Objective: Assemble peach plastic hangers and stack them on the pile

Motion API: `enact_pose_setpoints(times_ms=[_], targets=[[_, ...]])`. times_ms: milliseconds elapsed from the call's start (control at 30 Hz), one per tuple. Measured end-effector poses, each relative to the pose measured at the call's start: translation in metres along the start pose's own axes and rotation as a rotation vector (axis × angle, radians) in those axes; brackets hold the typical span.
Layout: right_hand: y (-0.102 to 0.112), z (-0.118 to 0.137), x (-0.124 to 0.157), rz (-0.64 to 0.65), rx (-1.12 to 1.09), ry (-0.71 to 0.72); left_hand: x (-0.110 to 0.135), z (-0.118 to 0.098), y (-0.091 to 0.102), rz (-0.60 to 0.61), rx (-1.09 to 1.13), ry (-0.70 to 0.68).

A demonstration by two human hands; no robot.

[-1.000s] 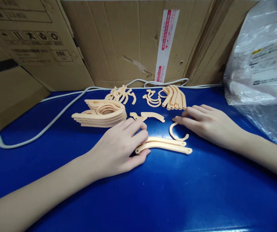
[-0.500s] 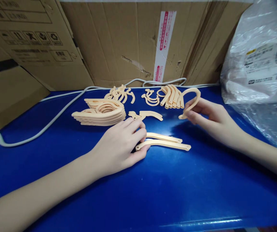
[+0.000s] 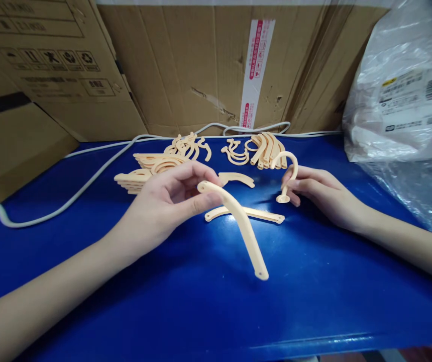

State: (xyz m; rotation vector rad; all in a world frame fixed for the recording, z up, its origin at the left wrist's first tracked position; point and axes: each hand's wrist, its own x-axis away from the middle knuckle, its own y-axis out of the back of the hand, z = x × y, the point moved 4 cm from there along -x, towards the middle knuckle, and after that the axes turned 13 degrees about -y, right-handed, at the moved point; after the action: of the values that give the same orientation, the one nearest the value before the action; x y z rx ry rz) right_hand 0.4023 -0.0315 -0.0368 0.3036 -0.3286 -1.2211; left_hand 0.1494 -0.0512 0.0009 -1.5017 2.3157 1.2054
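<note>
My left hand point(image 3: 178, 196) pinches one end of a cream plastic hanger arm point(image 3: 244, 226), a curved bar with a hole at each end, raised off the table and slanting down to the right. My right hand point(image 3: 317, 193) grips a cream hanger hook point(image 3: 294, 163), its curve upward and its round foot below. Beneath the raised bar, a second hanger arm point(image 3: 263, 214) lies on the blue table. Behind it rests a shorter curved piece point(image 3: 238, 177), partly covered by my left hand.
Stacked cream hanger pieces point(image 3: 133, 181) sit behind my left hand. Farther back are loose hooks point(image 3: 186, 146), more hooks point(image 3: 236, 153) and a row of hanger arms point(image 3: 266, 151). A white cable point(image 3: 103, 173) crosses the table before cardboard boxes point(image 3: 193, 65). Plastic-wrapped goods point(image 3: 397, 110) stand right.
My left hand has picked up one of the two hanger arms from the table and tilted it. My right hand has moved slightly left and down, turning the hook upright.
</note>
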Motion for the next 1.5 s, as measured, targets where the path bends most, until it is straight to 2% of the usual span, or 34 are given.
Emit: enact_pose_setpoints(times_ms=[200,333,400,500,533,633,800,1033,1167,1500], targets=[[0.0,-0.003,-0.001,0.007,0.031,-0.009,0.002,0.003,0.006,-0.026,0.17,0.071],[0.0,-0.004,-0.001,0.016,0.02,-0.012,0.003,-0.005,0.008,0.025,0.183,0.086],[-0.001,-0.004,-0.001,0.019,0.017,-0.012,0.005,-0.011,0.007,0.103,-0.047,-0.024],[-0.001,-0.004,0.0,0.015,0.017,-0.017,0.012,-0.019,0.001,0.209,-0.601,-0.318],[-0.001,-0.004,0.0,0.012,0.021,-0.019,0.015,-0.019,-0.002,0.234,-0.694,-0.371],[-0.001,-0.005,0.0,-0.001,0.035,-0.015,0.02,-0.014,-0.01,0.276,-0.77,-0.402],[0.0,-0.004,0.001,0.0,0.041,-0.01,0.018,-0.007,-0.014,0.293,-0.941,-0.354],[-0.002,-0.004,0.002,0.035,-0.026,-0.029,0.018,0.005,-0.015,0.376,-0.961,-0.199],[-0.002,-0.004,0.001,0.034,-0.023,-0.015,0.018,0.006,-0.019,0.408,-0.908,-0.169],[-0.002,-0.003,0.001,0.024,-0.035,-0.016,0.021,-0.004,-0.019,0.271,-0.773,-0.251]])
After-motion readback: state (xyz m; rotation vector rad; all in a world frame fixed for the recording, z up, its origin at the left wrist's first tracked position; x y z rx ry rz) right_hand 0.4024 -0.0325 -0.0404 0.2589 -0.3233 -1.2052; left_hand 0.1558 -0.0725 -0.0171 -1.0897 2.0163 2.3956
